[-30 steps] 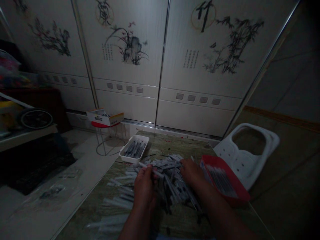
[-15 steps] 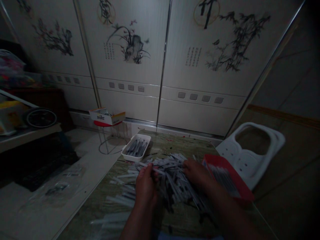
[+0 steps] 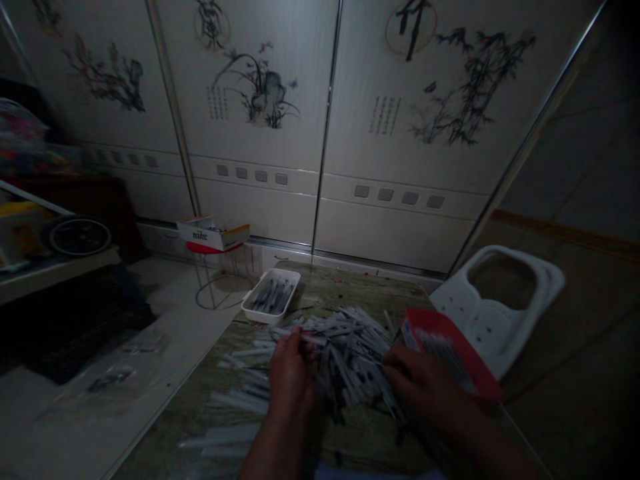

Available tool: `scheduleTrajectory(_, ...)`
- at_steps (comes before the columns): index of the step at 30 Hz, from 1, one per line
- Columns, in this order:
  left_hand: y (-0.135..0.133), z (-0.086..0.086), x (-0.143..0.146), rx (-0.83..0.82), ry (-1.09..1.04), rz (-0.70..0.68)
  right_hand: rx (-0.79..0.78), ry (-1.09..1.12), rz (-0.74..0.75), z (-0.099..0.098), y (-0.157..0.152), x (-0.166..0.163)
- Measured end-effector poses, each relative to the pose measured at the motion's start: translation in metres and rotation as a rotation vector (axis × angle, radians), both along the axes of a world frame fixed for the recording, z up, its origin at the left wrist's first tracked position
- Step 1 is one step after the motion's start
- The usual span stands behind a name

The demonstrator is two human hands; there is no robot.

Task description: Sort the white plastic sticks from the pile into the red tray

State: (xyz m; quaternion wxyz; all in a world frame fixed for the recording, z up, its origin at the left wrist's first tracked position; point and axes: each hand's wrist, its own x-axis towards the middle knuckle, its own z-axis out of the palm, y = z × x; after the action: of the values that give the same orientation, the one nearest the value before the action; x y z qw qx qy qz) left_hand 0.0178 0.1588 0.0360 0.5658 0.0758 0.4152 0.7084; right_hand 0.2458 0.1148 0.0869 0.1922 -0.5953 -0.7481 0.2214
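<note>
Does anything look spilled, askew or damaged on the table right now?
The pile of pen-like sticks lies crisscrossed on the table, which looks messy against the roughly aligned ones in the red box. No damage shows, though the picture is dim.

Landmark: pile of pens (image 3: 357, 363), on table (image 3: 375, 283). Left of pile: left hand (image 3: 291, 367), then loose pens (image 3: 237, 400). Right: right hand (image 3: 417, 377), then bin (image 3: 483, 367), pens inside. Behind-left: tray (image 3: 263, 317) (pens in that too); farther off, stool (image 3: 214, 248) bearing carton (image 3: 200, 234). Behind-right: chair (image 3: 500, 337). Well behind: cupboard doors (image 3: 400, 230).
</note>
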Motion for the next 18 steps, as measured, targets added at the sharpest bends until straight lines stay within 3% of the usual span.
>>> scheduleTrajectory(8, 0.003, -0.001, -0.003, 0.003, -0.002, 0.037, 0.018, 0.014, 0.035, 0.003, -0.007, -0.006)
scheduleTrajectory(18, -0.002, -0.009, 0.013, 0.034, 0.029, -0.117, 0.031, -0.012, 0.023, 0.009, -0.001, -0.024)
